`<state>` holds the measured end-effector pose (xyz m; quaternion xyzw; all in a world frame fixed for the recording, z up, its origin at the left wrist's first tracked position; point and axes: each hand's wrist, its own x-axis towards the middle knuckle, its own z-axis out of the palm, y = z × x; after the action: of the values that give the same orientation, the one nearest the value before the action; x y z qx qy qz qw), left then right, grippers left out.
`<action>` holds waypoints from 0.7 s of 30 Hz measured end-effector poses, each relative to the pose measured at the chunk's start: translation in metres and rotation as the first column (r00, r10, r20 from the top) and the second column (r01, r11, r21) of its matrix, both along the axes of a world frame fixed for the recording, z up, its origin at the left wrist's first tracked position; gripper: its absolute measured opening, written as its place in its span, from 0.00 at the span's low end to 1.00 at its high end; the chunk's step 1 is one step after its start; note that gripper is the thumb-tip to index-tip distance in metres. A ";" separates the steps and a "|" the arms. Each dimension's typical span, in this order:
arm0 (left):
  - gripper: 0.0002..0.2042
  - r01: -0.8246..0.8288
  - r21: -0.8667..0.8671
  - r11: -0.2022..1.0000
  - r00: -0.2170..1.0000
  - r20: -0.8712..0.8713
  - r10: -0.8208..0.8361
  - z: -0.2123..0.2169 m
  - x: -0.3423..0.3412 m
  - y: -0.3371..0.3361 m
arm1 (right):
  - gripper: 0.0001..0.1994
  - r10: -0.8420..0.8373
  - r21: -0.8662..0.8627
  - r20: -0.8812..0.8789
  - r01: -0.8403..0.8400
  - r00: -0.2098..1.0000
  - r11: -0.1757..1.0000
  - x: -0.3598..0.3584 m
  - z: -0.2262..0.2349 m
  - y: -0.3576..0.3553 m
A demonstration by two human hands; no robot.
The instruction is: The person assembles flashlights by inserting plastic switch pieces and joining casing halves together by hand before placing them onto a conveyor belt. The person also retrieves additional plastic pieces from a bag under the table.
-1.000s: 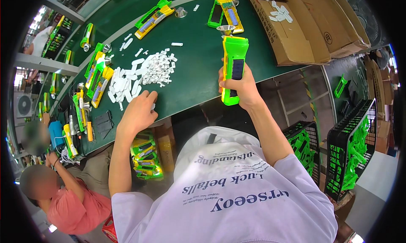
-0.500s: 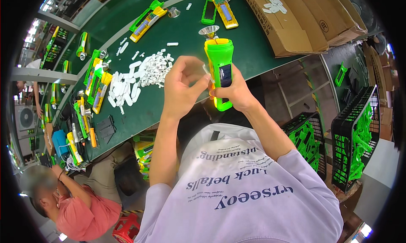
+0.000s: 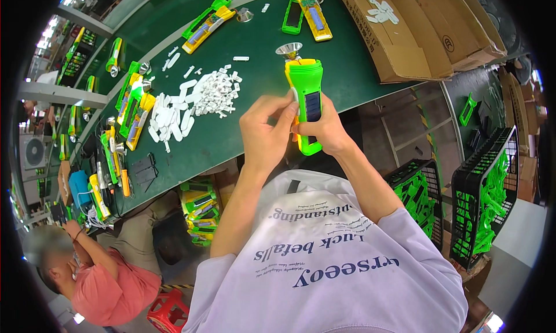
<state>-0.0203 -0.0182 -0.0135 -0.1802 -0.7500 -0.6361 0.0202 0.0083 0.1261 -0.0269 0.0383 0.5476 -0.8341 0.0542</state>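
Both hands grip the green flashlight [image 3: 306, 104] above the tabletop's [image 3: 243, 130] near edge, right hand [image 3: 324, 130] steadying it while left fingers [image 3: 284, 110] pinch its side.

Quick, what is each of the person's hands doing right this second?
Left hand: closed, fingers pinching at the side of the green flashlight.
Right hand: closed around the lower body of the same flashlight, holding it up.

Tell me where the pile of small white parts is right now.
Head view: the pile of white parts lies on the green table, left of the green flashlight.
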 end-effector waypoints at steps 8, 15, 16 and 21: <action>0.12 -0.159 0.036 0.987 0.963 0.225 0.147 -0.003 0.003 0.003 | 0.20 0.064 0.271 0.112 -0.092 0.992 0.958 0.007 0.003 -0.006; 0.14 -0.169 -0.075 0.983 0.985 0.011 0.170 0.000 0.008 0.019 | 0.19 -0.260 0.707 -0.074 0.235 0.963 0.668 0.022 -0.004 -0.022; 0.15 -0.152 0.078 0.985 0.983 0.115 0.143 -0.002 0.006 0.023 | 0.19 -0.256 0.709 -0.074 0.232 0.964 0.666 0.022 -0.004 -0.020; 0.18 -0.135 0.168 0.976 0.988 0.095 0.120 0.004 0.013 0.027 | 0.24 -0.267 0.732 -0.208 0.331 0.941 0.595 0.030 -0.011 -0.022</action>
<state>-0.0070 0.0086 -0.0095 -0.1021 -0.7017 -0.7037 0.0448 0.0384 0.1036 -0.0376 0.1168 0.8325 -0.5262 -0.1284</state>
